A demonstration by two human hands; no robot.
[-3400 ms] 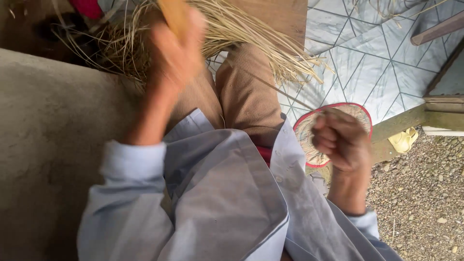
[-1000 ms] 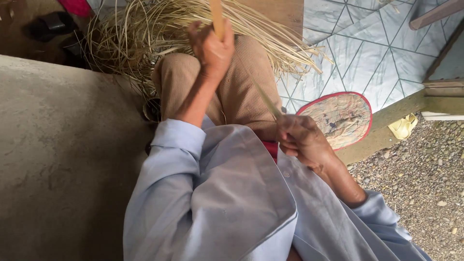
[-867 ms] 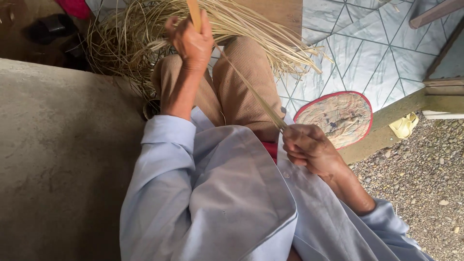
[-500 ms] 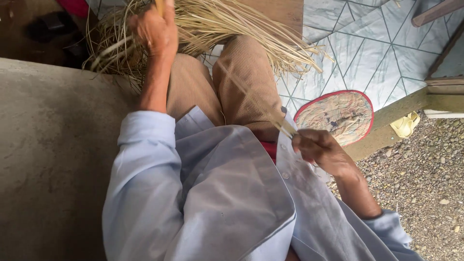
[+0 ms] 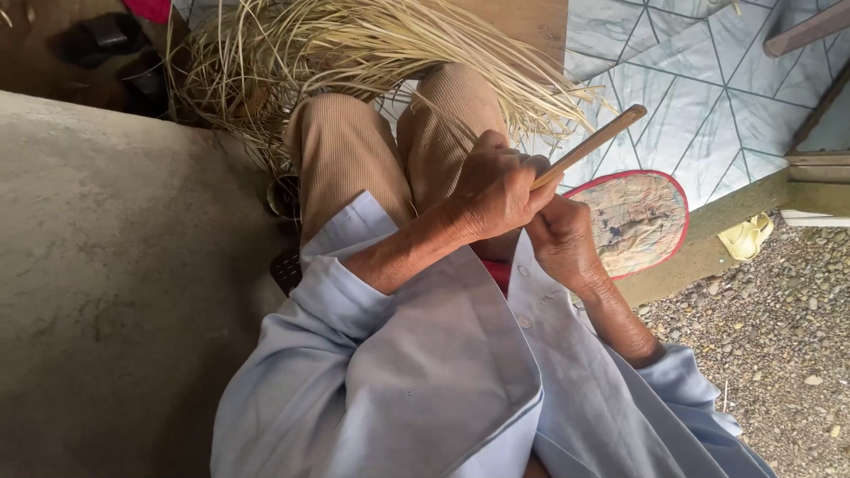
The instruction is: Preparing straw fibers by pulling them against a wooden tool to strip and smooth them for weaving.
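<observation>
Smooth wooden stick (image 5: pixel 591 145), dry matt straw strips (image 5: pixel 354 44), ribbed cloth trousers (image 5: pixel 345 150).

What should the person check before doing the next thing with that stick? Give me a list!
1. Left hand wrapped around the stick: ok.
2. Right hand close under the left hand, beside the stick: ok; whether it grips the stick: cannot tell.
3. Free end of the stick pointing away from the body: ok.
4. Pile of straw strips within reach past the knees: ok.
5. Any blade or tool in the fingers: cannot tell, hidden.
6. Flat fan on the floor apart from the hands: ok.
</observation>
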